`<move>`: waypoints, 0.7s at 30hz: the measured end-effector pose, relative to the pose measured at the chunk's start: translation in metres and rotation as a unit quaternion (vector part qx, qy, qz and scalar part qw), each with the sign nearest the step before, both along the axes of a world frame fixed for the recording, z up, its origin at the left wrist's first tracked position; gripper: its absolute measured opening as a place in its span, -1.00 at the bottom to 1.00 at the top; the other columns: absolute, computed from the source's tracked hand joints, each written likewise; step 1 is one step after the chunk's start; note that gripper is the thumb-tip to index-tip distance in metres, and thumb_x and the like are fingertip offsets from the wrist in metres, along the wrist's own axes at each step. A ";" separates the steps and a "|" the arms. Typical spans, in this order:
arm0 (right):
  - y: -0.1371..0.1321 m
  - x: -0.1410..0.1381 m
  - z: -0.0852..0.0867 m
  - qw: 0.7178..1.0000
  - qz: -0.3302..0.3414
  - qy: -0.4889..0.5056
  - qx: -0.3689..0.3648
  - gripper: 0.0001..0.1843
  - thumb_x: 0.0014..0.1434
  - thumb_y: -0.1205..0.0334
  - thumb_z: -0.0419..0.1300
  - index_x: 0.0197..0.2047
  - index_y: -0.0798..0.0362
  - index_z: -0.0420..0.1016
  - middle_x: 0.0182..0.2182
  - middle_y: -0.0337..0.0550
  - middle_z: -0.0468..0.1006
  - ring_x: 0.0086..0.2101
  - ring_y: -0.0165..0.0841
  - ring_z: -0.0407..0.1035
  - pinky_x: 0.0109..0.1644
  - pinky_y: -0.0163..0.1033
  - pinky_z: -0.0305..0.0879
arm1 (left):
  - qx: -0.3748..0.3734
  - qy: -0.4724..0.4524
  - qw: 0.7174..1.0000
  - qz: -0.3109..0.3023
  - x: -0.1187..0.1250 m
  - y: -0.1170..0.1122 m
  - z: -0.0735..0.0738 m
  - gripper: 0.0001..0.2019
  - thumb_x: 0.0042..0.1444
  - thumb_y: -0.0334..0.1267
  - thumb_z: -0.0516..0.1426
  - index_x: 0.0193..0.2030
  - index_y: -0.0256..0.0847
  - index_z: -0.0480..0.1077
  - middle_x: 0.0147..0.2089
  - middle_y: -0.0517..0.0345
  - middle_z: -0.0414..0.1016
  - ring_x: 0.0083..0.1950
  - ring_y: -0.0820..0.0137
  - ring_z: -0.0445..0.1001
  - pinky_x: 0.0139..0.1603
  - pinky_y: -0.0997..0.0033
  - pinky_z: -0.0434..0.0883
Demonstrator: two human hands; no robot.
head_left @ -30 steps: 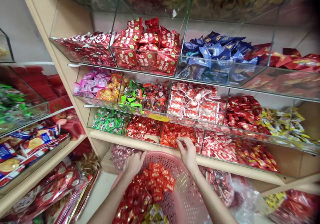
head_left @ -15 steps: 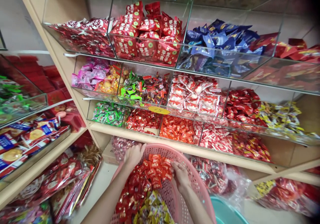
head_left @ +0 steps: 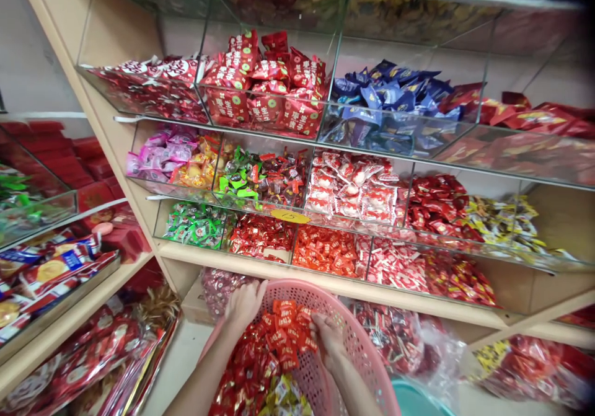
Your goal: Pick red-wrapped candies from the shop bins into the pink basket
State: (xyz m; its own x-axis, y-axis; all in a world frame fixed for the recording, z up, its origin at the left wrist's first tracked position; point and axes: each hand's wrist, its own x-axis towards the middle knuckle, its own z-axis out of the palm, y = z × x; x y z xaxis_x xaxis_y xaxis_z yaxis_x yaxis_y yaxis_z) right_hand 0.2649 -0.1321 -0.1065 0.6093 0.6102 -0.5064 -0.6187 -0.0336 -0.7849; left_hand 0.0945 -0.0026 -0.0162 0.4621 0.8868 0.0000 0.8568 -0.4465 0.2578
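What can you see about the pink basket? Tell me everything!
The pink basket is round and looks like plastic, with lots of little holes in its wall. Its open top faces up, just in front of the shelf edge. The left hand grips its far left rim, and the right hand reaches inside. It holds orange-red candies, darker red candies and yellow candies. Its near side is cut off by the picture.
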 end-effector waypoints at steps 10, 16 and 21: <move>0.000 -0.005 0.006 0.996 -0.010 -0.055 0.073 -0.60 -0.48 0.14 0.39 -0.51 0.07 0.37 -0.58 -0.27 0.45 -0.44 -0.34 0.44 -0.23 -0.22 0.40 | -0.020 -0.001 1.000 0.010 0.001 -0.002 0.006 -0.41 0.15 0.10 -0.32 -0.16 -0.17 0.41 -0.24 -0.07 0.52 -0.23 0.23 0.48 -0.23 0.32 0.31; -0.014 -0.002 0.034 0.978 0.035 -0.206 0.003 -0.59 -0.34 -0.03 0.32 -0.48 0.09 0.38 -0.65 -0.27 0.40 -0.60 -0.38 0.33 -0.52 -0.28 0.28 | -0.016 0.003 1.000 0.001 0.001 0.001 0.005 -0.40 0.15 0.10 -0.33 -0.16 -0.15 0.42 -0.26 -0.08 0.53 -0.25 0.21 0.49 -0.24 0.28 0.31; -0.003 0.023 0.092 0.868 0.072 -0.492 0.002 -0.65 0.00 -0.06 0.09 -0.50 0.10 0.38 -0.63 -0.24 0.40 -0.59 -0.43 0.22 -0.48 -0.33 0.14 | -0.009 -0.003 1.000 0.004 0.001 0.003 0.001 -0.40 0.14 0.11 -0.34 -0.18 -0.14 0.42 -0.27 -0.07 0.53 -0.25 0.19 0.49 -0.25 0.27 0.32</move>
State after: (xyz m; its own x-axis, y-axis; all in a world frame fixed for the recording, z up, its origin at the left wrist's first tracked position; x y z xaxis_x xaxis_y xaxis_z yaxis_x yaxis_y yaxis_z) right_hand 0.2880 -0.1347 -0.0146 0.6630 0.7164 0.2173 0.3612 -0.0519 -0.9310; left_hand 0.0958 0.0004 -0.0151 0.4547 0.8906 -0.0127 0.8591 -0.4347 0.2702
